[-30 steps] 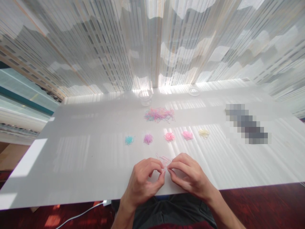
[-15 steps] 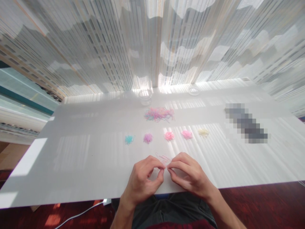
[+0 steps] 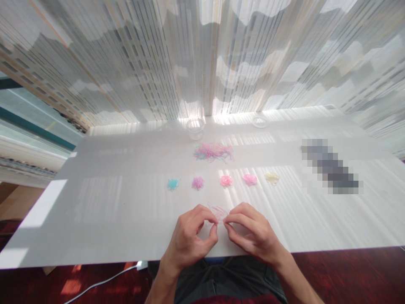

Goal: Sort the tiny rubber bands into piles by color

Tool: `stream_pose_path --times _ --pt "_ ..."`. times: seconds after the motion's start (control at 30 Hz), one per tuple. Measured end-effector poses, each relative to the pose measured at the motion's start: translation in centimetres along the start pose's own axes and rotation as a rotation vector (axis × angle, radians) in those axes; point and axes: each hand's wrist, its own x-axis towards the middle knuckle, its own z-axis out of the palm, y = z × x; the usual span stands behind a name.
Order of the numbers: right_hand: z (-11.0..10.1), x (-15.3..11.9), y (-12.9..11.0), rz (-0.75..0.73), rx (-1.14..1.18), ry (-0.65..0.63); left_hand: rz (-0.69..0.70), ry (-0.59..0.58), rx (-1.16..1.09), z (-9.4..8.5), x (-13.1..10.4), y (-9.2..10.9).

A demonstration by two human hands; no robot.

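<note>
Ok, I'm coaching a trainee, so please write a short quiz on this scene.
1. How many single-coloured piles of thin strands lie in the row?
2. True or false: the clear round plastic tub stands beyond the tangled multicoloured heap of strands.
3. The bare left hand and bare right hand are: A) spread flat, B) pinched, close together, C) inside the tub.

Key: 1. Five; 2. True; 3. B

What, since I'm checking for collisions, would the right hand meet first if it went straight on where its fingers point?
Probably the left hand, whose fingers face it across a small gap, though depth is hard to judge here.
</note>
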Motion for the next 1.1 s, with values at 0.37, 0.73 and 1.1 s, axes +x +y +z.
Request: stream_pose_path --times 0.37,0.73,1.1 --pt "0.10 -0.25 0.22 -0.019 -0.014 -0.019 0.048 0.009 0.014 0.06 0.06 0.19" --pt "0.04 -0.11 0.02 0.003 -0.002 -0.033 0.051 0.004 0.018 0.08 -0.05 0.13" --pt "-0.04 -0.20 -0.04 0.061 0.018 -0.035 0.043 0.001 0.010 -0.04 0.04 0.36"
